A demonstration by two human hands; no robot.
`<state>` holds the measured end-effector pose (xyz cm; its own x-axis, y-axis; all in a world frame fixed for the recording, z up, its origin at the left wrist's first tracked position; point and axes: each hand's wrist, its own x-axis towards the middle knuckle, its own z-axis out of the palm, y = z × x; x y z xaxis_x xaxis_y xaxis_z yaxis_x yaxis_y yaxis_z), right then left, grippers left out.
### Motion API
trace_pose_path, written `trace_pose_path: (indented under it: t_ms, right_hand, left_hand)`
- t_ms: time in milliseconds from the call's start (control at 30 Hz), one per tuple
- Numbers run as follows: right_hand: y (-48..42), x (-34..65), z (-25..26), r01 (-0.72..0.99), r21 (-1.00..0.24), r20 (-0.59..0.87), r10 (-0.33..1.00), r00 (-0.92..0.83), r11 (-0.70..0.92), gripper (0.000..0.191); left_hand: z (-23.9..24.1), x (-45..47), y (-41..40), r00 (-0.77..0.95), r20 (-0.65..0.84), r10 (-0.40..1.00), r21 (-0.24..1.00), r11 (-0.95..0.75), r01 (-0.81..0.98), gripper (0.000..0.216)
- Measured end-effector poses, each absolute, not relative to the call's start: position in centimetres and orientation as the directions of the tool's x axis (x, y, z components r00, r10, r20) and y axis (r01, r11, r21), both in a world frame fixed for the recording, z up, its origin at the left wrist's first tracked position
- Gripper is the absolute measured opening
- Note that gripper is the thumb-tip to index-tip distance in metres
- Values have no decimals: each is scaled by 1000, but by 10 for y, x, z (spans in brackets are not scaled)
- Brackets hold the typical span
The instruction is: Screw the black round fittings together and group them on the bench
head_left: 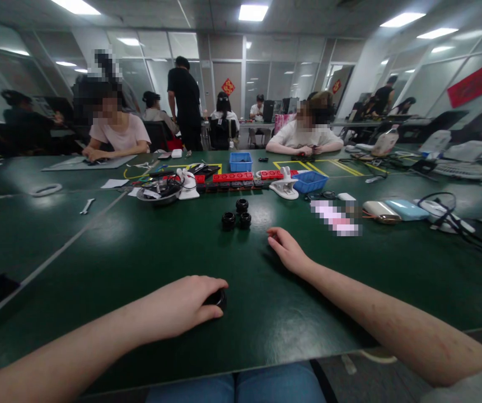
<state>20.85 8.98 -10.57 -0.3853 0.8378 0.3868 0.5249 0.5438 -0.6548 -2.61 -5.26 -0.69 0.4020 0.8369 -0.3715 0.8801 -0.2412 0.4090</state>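
My left hand [190, 302] curls around a black round part [220, 299] on the green table, thumb on the near side and fingers over the far side. The hand hides most of that part. Farther forward, three similar black, squat, ribbed round parts stand close together: one at the back [241, 205], one at the left [228, 220] and one at the right [244, 220]. To the right of this group, my right hand [286, 249] rests on the table holding nothing, its fingers loosely stretched and partly hidden behind one another.
Across the green table [160, 246] run red and black strips [232, 177], with blue bins [241, 162], a metal bowl of cables [159, 193] and white clamps [285, 183]. A wrench [87, 206] lies left. Power banks [381, 211] and cables are at right. Two people sit opposite.
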Motion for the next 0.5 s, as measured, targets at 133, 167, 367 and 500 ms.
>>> trace_pose_path:
  t_ms: [133, 167, 367, 500]
  right_hand:
    - [86, 209, -103, 543, -619, 356, 819, -450, 568, 17]
    - [86, 208, -103, 547, -609, 353, 814, -462, 574, 16]
    - [85, 205, -100, 572, -563, 327, 796, -509, 596, 17]
    - [82, 204, -97, 586, -537, 299, 787, -540, 606, 16]
  left_hand:
    - [-14, -5, -47, 508, -306, 805, 451, -347, 822, 38]
    - [-15, 0, -45, 526, -294, 798, 454, -367, 812, 38]
    - [-18, 27, -37, 522, -289, 802, 424, -381, 821, 40]
    - [-22, 37, -33, 494, -292, 819, 390, -370, 844, 44]
